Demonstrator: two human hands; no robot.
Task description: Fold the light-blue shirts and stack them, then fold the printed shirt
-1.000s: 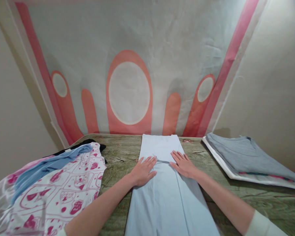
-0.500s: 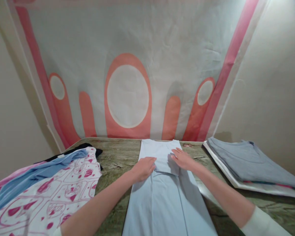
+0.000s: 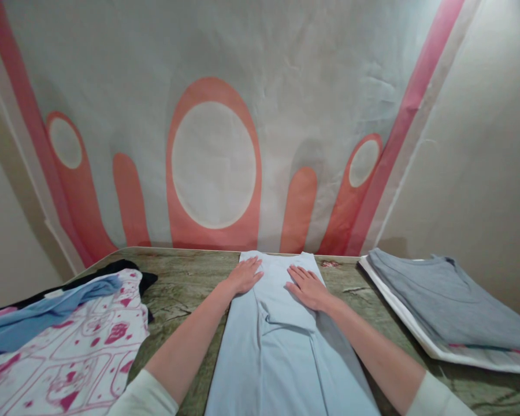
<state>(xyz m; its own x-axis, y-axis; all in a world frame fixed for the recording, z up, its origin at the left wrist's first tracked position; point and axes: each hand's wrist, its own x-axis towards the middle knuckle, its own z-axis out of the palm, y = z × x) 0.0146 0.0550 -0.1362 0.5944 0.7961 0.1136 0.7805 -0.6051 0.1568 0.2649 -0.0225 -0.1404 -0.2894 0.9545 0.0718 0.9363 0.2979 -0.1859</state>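
A light blue garment (image 3: 286, 364), folded into a long narrow strip, lies lengthwise on the table in front of me. Its far end is paler, and a raised wrinkle runs across the layers just nearer to me than my hands. On the far left edge of the cloth rests my left hand (image 3: 244, 275), palm down with fingers stretched out. My right hand (image 3: 307, 287) lies flat on the right half of the same end, its fingers spread slightly. Neither hand grasps the fabric.
Loose clothes lie at the left: a white shirt with pink print (image 3: 99, 346), a blue garment (image 3: 47, 318) and a black one (image 3: 149, 283). Folded grey shirts (image 3: 437, 300) are stacked at the right. A wall hanging (image 3: 277, 86) rises behind the wooden table (image 3: 177, 289).
Both hands have shifted, the left one toward the far left edge of the garment. The fabric has bunched slightly near the fold. My view has turned a little to the right.
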